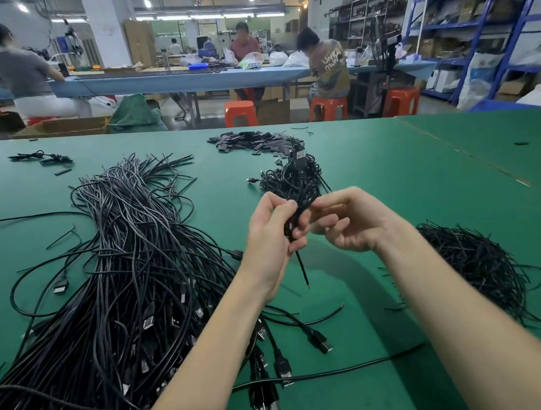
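Over a green table [391, 173], both hands work at chest height on one coiled cable [289, 227]. The left hand [273, 234] has its fingers and thumb wrapped round the coil, and a short free end hangs straight down below the fist. The right hand [347, 222] is half curled, with thumb and forefinger pinching the coil's upper part and the other fingers folded loosely under the palm. The coil is held clear of the tabletop, between the two hands.

To the left, a large heap of loose cables [131, 284] spreads across the green surface, with USB plugs showing near the front edge. Beyond the hands lies a small mound of coiled cables [293, 176], and behind that a scatter of flat black pieces [256, 141]. To the right sits a tangled pile of thin black ties [476, 261].

Past the table's far edge, the room is a workshop. Three people sit at a long blue bench [164, 79], and orange stools [240, 112] stand in front of it. Blue shelving [489, 18] loaded with boxes runs down the right wall, under strip lights.
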Action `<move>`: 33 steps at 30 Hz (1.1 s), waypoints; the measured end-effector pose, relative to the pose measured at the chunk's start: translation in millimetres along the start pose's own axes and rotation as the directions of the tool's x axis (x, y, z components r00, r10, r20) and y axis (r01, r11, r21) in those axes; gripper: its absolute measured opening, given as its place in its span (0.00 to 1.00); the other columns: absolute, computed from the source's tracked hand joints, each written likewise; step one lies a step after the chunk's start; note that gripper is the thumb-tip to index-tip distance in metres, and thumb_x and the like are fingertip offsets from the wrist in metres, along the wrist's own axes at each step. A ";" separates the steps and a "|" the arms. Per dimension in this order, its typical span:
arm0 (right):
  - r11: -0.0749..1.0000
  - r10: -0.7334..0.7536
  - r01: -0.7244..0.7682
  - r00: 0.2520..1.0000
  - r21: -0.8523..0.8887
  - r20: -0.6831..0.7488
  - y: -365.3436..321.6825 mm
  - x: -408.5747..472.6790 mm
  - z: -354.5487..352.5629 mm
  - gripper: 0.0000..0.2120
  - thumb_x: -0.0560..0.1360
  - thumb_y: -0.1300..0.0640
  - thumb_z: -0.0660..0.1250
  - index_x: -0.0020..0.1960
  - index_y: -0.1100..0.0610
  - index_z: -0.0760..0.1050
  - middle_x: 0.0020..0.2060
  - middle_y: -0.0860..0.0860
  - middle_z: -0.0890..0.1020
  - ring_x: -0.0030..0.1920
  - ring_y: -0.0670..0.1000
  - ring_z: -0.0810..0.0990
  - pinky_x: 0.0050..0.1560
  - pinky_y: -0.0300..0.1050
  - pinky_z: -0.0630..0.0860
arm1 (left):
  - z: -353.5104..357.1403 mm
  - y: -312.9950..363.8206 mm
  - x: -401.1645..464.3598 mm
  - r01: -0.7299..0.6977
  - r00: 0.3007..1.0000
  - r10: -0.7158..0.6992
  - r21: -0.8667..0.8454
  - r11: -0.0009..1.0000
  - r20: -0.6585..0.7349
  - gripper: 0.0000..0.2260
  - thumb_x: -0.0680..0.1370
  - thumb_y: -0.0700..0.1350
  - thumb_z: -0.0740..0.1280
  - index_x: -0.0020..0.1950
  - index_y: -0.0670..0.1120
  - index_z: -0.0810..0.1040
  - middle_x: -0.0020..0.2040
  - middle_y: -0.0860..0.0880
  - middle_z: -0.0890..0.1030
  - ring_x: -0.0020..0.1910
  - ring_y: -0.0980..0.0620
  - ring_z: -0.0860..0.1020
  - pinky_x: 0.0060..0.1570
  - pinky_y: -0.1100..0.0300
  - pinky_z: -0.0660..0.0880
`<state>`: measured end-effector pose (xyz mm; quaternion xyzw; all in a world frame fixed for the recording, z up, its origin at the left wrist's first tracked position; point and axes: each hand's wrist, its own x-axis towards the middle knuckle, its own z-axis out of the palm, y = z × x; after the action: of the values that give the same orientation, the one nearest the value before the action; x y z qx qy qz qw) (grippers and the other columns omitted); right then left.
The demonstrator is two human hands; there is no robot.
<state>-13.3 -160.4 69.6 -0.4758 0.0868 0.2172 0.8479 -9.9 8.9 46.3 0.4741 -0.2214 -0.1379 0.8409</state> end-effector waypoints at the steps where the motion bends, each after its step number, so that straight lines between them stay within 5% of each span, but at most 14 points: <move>1: 0.993 0.039 -0.036 0.999 -0.115 0.020 -11.6 -0.2 -2.1 0.29 0.47 0.68 0.84 0.44 0.64 0.75 0.38 0.54 0.70 0.23 0.42 0.68 0.19 0.27 0.61 | -1.1 1.7 -0.5 -0.002 1.000 0.001 0.024 1.000 0.029 0.10 0.80 0.40 0.60 0.40 0.48 0.65 0.33 0.48 0.74 0.30 0.54 0.66 0.27 0.65 0.62; 4: 0.793 0.185 -0.136 0.982 -0.594 0.023 -53.6 -3.1 4.2 0.07 0.61 0.68 0.77 0.35 0.59 0.83 0.30 0.50 0.74 0.23 0.40 0.69 0.19 0.28 0.58 | -1.2 4.5 -1.2 -0.021 0.993 0.003 0.146 0.989 0.118 0.08 0.77 0.42 0.63 0.39 0.49 0.67 0.33 0.46 0.77 0.30 0.53 0.67 0.28 0.65 0.64; 7: 0.347 0.299 -0.230 0.946 -0.909 -0.125 -89.1 -6.4 22.7 0.10 0.73 0.62 0.70 0.36 0.55 0.86 0.27 0.47 0.78 0.24 0.40 0.71 0.24 0.29 0.61 | 3.2 0.5 -3.0 -0.112 0.978 0.045 0.334 0.936 0.202 0.08 0.79 0.41 0.64 0.42 0.46 0.68 0.36 0.47 0.82 0.32 0.53 0.71 0.32 0.66 0.68; 10: -0.141 0.269 -0.323 0.897 -0.936 -0.350 -103.8 -2.9 59.3 0.08 0.70 0.54 0.76 0.48 0.55 0.87 0.27 0.47 0.75 0.24 0.44 0.68 0.25 0.33 0.64 | 4.0 -5.8 -4.9 -0.172 0.977 0.086 0.493 0.853 0.193 0.08 0.81 0.39 0.65 0.43 0.44 0.69 0.38 0.48 0.84 0.37 0.51 0.77 0.39 0.65 0.72; 13: -0.386 0.055 -0.332 0.923 -0.861 -0.381 -98.0 9.4 89.4 0.21 0.71 0.51 0.78 0.59 0.61 0.82 0.32 0.50 0.77 0.26 0.47 0.65 0.25 0.35 0.64 | 0.5 -10.5 -3.2 -0.149 0.987 0.154 0.603 0.783 0.044 0.08 0.79 0.41 0.68 0.42 0.45 0.71 0.36 0.52 0.84 0.36 0.52 0.81 0.40 0.58 0.75; 15: -0.499 -0.127 -0.267 0.963 -0.824 -0.236 -86.9 13.4 103.0 0.18 0.69 0.50 0.78 0.55 0.58 0.85 0.41 0.52 0.85 0.34 0.49 0.78 0.38 0.42 0.81 | -4.2 -11.3 -0.5 -0.100 0.981 0.177 0.582 0.807 -0.076 0.09 0.79 0.41 0.69 0.41 0.44 0.71 0.38 0.51 0.86 0.37 0.53 0.83 0.45 0.54 0.79; 17: -0.564 -0.286 -0.213 0.957 -0.798 -0.053 -73.5 10.9 112.0 0.11 0.68 0.51 0.77 0.48 0.55 0.87 0.44 0.50 0.87 0.45 0.51 0.85 0.47 0.50 0.84 | -11.1 -9.3 3.3 -0.059 0.968 0.176 0.518 0.853 -0.180 0.09 0.79 0.39 0.69 0.41 0.44 0.72 0.40 0.49 0.87 0.40 0.51 0.85 0.48 0.52 0.81; 20: -0.618 -0.430 -0.166 0.890 -0.769 0.154 -55.0 -0.3 115.0 0.05 0.67 0.55 0.72 0.40 0.49 0.86 0.31 0.42 0.81 0.39 0.49 0.82 0.34 0.41 0.77 | -16.2 -4.9 8.6 -0.008 0.949 0.110 0.325 0.946 -0.296 0.10 0.78 0.36 0.70 0.40 0.43 0.72 0.39 0.47 0.87 0.38 0.51 0.85 0.45 0.57 0.82; 24: -0.668 -0.483 -0.084 0.805 -0.740 0.344 -38.9 -10.3 102.7 0.10 0.70 0.53 0.69 0.47 0.43 0.87 0.36 0.43 0.79 0.41 0.49 0.78 0.39 0.41 0.70 | -18.7 -0.8 12.1 0.009 0.922 0.043 0.131 0.991 -0.386 0.08 0.75 0.35 0.73 0.42 0.42 0.74 0.35 0.46 0.85 0.37 0.51 0.84 0.48 0.56 0.80; 27: -0.713 -0.440 -0.042 0.804 -0.700 0.399 -31.2 -18.4 94.0 0.13 0.73 0.52 0.67 0.53 0.42 0.86 0.45 0.45 0.82 0.47 0.52 0.79 0.41 0.43 0.72 | -19.6 -1.8 9.0 -0.022 0.910 0.106 0.208 0.978 -0.402 0.08 0.75 0.37 0.74 0.47 0.44 0.76 0.38 0.46 0.86 0.39 0.49 0.84 0.53 0.52 0.79; 29: -0.701 -0.439 -0.017 0.798 -0.713 0.413 -24.4 -24.1 89.3 0.13 0.73 0.51 0.66 0.53 0.43 0.86 0.46 0.45 0.82 0.47 0.52 0.79 0.43 0.45 0.76 | -18.8 -3.3 5.7 -0.047 0.893 0.188 0.332 0.942 -0.409 0.08 0.75 0.40 0.74 0.49 0.48 0.77 0.38 0.50 0.87 0.37 0.50 0.82 0.46 0.55 0.78; 33: -0.472 -0.632 0.021 0.688 -0.881 0.356 -4.5 -26.3 80.9 0.09 0.74 0.49 0.69 0.50 0.45 0.87 0.41 0.45 0.84 0.40 0.49 0.79 0.43 0.45 0.77 | -17.4 -1.6 1.9 -0.097 0.843 0.340 0.505 0.858 -0.416 0.06 0.74 0.42 0.74 0.45 0.51 0.78 0.38 0.55 0.86 0.33 0.55 0.80 0.38 0.61 0.76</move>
<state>-39.5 -101.6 125.4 -0.9648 -0.1282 -0.2124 0.0869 0.5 20.1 37.5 0.6513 -0.0807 0.1441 0.7407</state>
